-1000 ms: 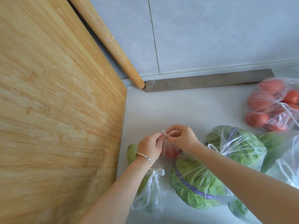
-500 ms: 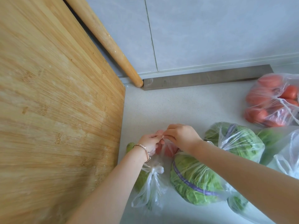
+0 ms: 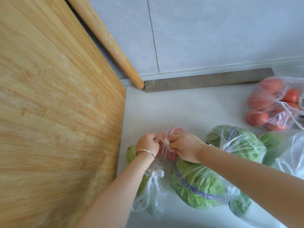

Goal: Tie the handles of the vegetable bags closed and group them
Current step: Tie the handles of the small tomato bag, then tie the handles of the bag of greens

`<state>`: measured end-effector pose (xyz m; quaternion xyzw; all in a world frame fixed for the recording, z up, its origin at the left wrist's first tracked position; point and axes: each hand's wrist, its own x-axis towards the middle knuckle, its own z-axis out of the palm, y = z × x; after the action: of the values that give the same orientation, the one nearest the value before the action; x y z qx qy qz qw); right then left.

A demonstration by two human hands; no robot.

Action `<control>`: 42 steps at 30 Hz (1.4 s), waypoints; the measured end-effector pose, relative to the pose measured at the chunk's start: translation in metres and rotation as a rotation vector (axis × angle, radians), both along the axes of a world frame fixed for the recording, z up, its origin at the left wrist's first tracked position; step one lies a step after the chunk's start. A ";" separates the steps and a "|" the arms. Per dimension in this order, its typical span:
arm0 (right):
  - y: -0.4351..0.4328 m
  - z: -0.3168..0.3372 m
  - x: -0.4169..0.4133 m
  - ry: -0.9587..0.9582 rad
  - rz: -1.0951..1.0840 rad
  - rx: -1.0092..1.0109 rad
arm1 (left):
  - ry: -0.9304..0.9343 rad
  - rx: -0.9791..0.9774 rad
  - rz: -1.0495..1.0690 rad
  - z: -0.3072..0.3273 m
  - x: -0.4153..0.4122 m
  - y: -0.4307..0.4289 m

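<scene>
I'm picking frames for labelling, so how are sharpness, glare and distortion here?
Head view: soft, even daylight with faint shadows; the hands and knot look fairly sharp; white glare streaks the lettuce bag and tomato bag; wide-angle bending skews the cutting board and rolling pin.

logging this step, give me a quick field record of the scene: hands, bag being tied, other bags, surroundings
left hand: pinching one handle
right hand: pinching the other handle
bag being tied: small, red produce, on the counter
knotted bag: beneath left forearm
lettuce bags: right of it
tomato bag: far right
cutting board: left
rolling pin: leaning on wall
</scene>
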<state>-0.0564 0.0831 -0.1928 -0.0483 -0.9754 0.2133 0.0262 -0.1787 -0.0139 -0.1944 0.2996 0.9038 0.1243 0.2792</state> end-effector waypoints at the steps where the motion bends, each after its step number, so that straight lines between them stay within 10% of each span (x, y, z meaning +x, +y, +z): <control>1: -0.001 0.002 -0.001 -0.081 -0.020 -0.013 | -0.023 -0.005 0.021 -0.003 -0.001 0.000; 5: -0.005 0.011 -0.004 -0.325 -0.155 -0.108 | -0.081 -0.114 -0.020 0.001 -0.004 0.004; 9: -0.001 0.048 0.007 -0.362 -0.217 -0.222 | 0.278 -0.129 -0.284 0.040 -0.009 0.013; 15: 0.027 0.118 0.071 -0.246 -0.492 -0.229 | -0.046 0.217 -0.499 0.099 0.057 0.039; 25: 0.038 0.138 0.224 0.002 -1.023 -0.051 | -0.108 0.106 -1.133 0.097 0.205 0.051; 32: 0.071 0.098 0.259 -0.040 -1.222 -0.251 | -0.312 -0.089 -0.552 0.080 0.253 0.062; 42: 0.122 0.091 0.269 0.112 -0.625 -0.412 | -0.387 0.602 0.224 0.095 0.253 0.062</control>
<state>0.2125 0.2054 -0.1018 -0.3360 -0.8475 0.3889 0.1329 0.0746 0.0482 -0.0992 0.2386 0.7845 0.4685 0.3288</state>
